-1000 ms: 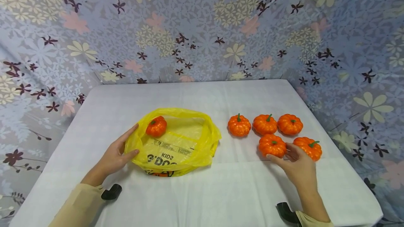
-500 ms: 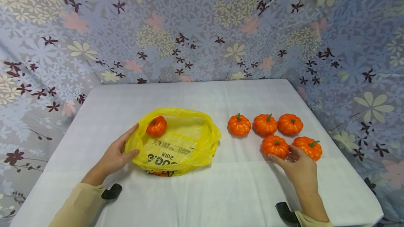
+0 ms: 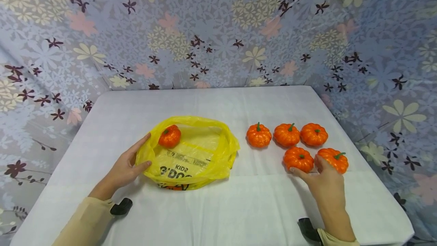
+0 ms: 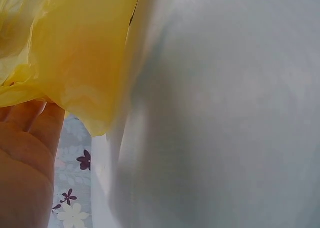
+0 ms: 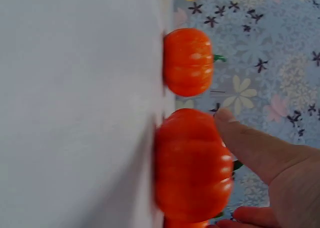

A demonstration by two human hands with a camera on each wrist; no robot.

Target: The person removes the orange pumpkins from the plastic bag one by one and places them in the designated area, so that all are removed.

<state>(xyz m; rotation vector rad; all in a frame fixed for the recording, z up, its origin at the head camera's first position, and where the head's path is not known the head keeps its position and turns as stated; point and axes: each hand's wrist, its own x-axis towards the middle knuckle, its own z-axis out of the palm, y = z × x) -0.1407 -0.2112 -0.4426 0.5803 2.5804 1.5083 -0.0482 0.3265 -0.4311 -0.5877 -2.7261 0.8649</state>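
Observation:
A yellow plastic bag (image 3: 191,180) lies with its mouth spread wide, an orange toy pumpkin (image 3: 169,136) visible inside at the left. My left hand (image 3: 124,166) rests against the bag's left side, thumb and fingers spread; in the left wrist view its straight fingers (image 4: 50,123) reach up behind the yellow plastic. On the right, a second orange pumpkin (image 3: 298,160) sits on the table. Around its near side is my right hand (image 3: 326,185), thumb along the front, index finger slightly apart from its right side. The right wrist view shows the thumb (image 5: 245,138) over this pumpkin (image 5: 192,168).
Three pumpkins stand in a back row, at left (image 3: 258,136), middle (image 3: 286,135) and right (image 3: 314,134). Another pumpkin (image 3: 334,159) sits right behind my right hand. A white cloth covers the table (image 3: 218,215). Flowered fabric (image 3: 218,29) hangs behind it.
The pumpkin by my right hand has shifted slightly right and towards me. My right fingers have come a little away from its side. The left hand and bag have stayed put.

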